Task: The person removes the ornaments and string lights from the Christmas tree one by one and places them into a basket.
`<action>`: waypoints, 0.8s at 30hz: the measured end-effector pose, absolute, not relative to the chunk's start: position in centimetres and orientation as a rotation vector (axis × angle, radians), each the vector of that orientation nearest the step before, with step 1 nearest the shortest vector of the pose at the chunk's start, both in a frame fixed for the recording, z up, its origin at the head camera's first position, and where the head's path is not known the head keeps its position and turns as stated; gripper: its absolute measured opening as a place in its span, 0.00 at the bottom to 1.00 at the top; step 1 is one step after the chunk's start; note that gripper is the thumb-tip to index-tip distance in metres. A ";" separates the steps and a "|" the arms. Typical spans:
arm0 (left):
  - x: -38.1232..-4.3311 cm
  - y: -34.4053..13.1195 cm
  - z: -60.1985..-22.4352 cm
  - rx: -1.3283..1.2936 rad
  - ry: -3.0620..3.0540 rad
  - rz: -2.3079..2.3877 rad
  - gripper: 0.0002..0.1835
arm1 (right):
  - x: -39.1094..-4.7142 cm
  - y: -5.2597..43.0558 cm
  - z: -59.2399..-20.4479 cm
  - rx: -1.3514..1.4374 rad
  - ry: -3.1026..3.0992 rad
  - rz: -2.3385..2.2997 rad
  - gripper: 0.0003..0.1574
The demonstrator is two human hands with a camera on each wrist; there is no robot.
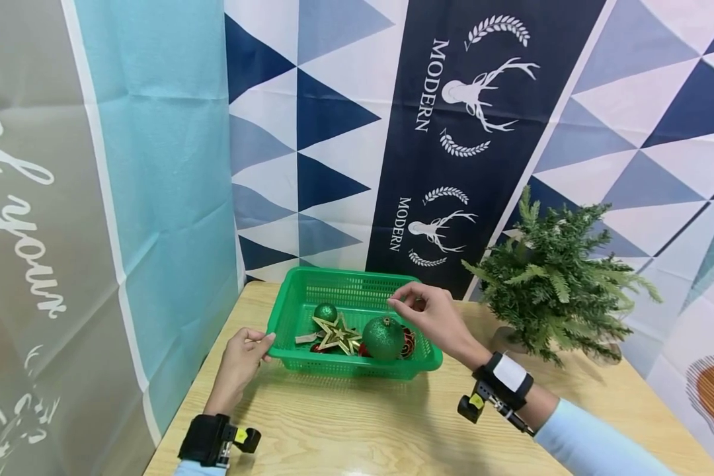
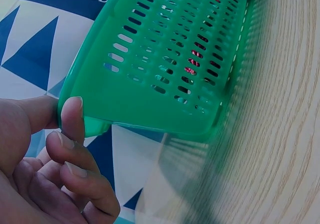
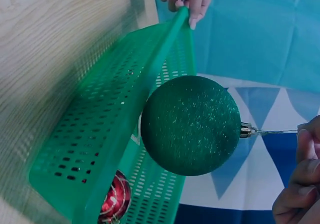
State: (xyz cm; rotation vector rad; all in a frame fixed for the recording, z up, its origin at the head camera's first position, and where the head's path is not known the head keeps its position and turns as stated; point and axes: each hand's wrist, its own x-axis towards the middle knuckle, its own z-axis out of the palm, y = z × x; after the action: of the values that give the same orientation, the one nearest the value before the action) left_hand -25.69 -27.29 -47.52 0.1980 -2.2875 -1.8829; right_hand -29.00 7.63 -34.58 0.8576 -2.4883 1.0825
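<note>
A large glittery green Christmas ball [image 1: 383,338] with a gold cap hangs by a thin string over the green plastic basket [image 1: 357,364]. My right hand [image 1: 431,316] pinches the string above it; the right wrist view shows the string running from the ball [image 3: 191,125] to the fingertips. My left hand [image 1: 240,362] grips the basket's left rim between thumb and fingers, clear in the left wrist view at the basket corner [image 2: 95,92]. Inside the basket lie a gold star [image 1: 338,335], a small green ball [image 1: 325,312] and red balls [image 3: 116,198], partly hidden.
A small artificial Christmas tree [image 1: 556,277] stands at the right on the wooden table [image 1: 357,423]. Patterned curtains [image 1: 309,132] hang right behind the basket and along the left side. Both wrists wear black straps with small cameras.
</note>
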 end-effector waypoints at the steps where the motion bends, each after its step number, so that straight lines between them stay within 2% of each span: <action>1: -25.7 -27.3 -47.5 0.198 -2.290 -1.883 0.16 | -29.0 7.5 -34.6 0.862 -2.489 1.082 0.08; 24: -25.7 -27.3 -47.6 0.202 -2.280 -1.889 0.18 | -29.5 4.5 -37.1 1.012 -2.462 1.022 0.04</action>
State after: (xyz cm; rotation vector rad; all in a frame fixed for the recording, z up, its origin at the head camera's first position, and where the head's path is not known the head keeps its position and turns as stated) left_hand -25.73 -27.31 -47.59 0.2019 -2.2805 -1.8892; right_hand -29.52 4.50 -37.10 1.0122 -2.4617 1.0221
